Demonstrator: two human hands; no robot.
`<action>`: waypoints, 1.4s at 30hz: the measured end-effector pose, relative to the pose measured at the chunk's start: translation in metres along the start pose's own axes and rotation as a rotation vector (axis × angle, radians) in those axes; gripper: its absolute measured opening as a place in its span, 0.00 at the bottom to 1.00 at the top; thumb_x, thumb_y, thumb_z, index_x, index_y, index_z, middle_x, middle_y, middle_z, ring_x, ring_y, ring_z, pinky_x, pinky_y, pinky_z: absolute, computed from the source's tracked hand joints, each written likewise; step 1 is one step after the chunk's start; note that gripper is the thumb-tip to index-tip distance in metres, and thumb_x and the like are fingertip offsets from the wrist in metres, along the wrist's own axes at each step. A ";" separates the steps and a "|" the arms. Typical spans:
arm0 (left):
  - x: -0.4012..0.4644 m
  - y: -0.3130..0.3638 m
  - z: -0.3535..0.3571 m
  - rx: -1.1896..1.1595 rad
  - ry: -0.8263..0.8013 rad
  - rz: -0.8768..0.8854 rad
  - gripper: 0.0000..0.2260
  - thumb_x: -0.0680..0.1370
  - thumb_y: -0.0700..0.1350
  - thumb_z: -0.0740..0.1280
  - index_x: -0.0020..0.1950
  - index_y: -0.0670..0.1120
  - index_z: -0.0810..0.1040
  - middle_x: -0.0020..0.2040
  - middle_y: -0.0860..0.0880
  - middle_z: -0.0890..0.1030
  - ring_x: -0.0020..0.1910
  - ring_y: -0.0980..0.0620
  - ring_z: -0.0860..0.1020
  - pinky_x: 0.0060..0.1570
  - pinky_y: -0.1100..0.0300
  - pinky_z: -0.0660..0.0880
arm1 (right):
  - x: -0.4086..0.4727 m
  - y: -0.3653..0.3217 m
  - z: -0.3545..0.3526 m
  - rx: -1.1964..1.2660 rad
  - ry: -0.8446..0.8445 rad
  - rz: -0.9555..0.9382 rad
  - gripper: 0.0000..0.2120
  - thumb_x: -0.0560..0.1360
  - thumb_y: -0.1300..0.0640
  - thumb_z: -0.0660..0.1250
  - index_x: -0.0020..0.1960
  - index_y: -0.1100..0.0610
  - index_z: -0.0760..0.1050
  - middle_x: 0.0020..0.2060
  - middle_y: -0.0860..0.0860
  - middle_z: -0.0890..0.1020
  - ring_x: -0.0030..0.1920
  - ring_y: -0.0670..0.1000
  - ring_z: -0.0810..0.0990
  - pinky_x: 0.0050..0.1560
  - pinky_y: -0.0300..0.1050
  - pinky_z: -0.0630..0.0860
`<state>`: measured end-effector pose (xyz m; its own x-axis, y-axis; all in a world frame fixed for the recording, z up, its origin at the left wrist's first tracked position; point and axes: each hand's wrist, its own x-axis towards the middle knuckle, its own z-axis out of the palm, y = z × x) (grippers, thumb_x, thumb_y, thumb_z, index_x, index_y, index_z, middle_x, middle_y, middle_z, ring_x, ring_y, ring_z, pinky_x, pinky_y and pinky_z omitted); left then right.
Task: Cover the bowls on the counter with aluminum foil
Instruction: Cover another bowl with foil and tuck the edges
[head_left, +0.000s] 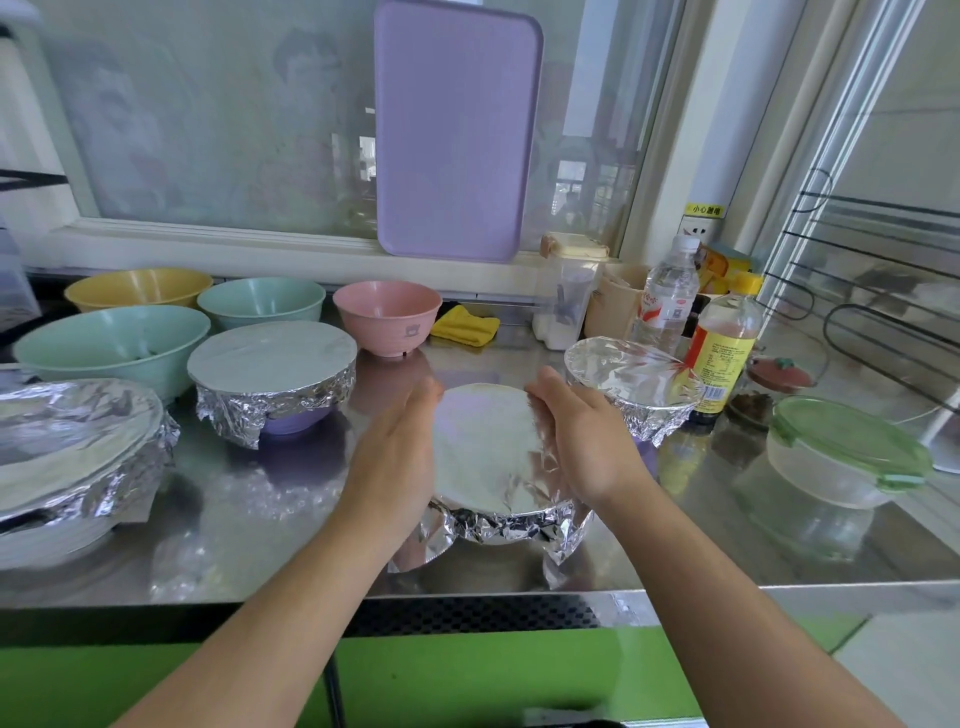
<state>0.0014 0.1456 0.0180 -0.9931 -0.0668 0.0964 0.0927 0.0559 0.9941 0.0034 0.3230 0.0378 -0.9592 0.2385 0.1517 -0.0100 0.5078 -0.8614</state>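
steel counter, front centre: one foil-covered bowl, foil crumpled down round its rim. left hand flat against its left side, fingers straight; right hand pressed to its right side, fingers lightly curved over the foil edge. uncovered behind left: pink bowl, two green bowls, yellow bowl. covered: purple bowl.

A foil-covered bowl stands upright near the front edge of the steel surface, its foil stretched smooth on top (crumpled and flaring loose round the rim).
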 end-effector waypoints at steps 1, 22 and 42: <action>0.001 0.001 0.002 -0.042 0.010 0.029 0.17 0.77 0.68 0.58 0.50 0.67 0.85 0.51 0.74 0.80 0.58 0.70 0.77 0.67 0.42 0.76 | 0.001 0.002 -0.001 0.113 0.004 0.017 0.26 0.81 0.38 0.55 0.41 0.59 0.73 0.38 0.53 0.76 0.43 0.53 0.74 0.56 0.52 0.73; -0.036 -0.030 -0.037 0.677 -0.352 0.546 0.44 0.77 0.75 0.52 0.85 0.57 0.37 0.80 0.70 0.33 0.82 0.66 0.49 0.80 0.52 0.61 | -0.071 0.038 -0.003 0.043 -0.074 -0.794 0.10 0.77 0.64 0.77 0.56 0.54 0.88 0.63 0.44 0.85 0.75 0.49 0.75 0.77 0.59 0.68; -0.063 -0.038 -0.031 0.682 -0.203 0.358 0.31 0.84 0.59 0.55 0.85 0.58 0.46 0.72 0.58 0.75 0.62 0.58 0.77 0.60 0.57 0.75 | -0.071 0.042 0.003 -0.027 0.002 -0.886 0.11 0.77 0.67 0.75 0.57 0.57 0.88 0.62 0.46 0.86 0.73 0.49 0.78 0.78 0.55 0.67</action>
<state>0.0628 0.1165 -0.0248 -0.9109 0.2502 0.3280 0.4097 0.6416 0.6484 0.0703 0.3251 -0.0111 -0.6018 -0.2502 0.7584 -0.7421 0.5263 -0.4152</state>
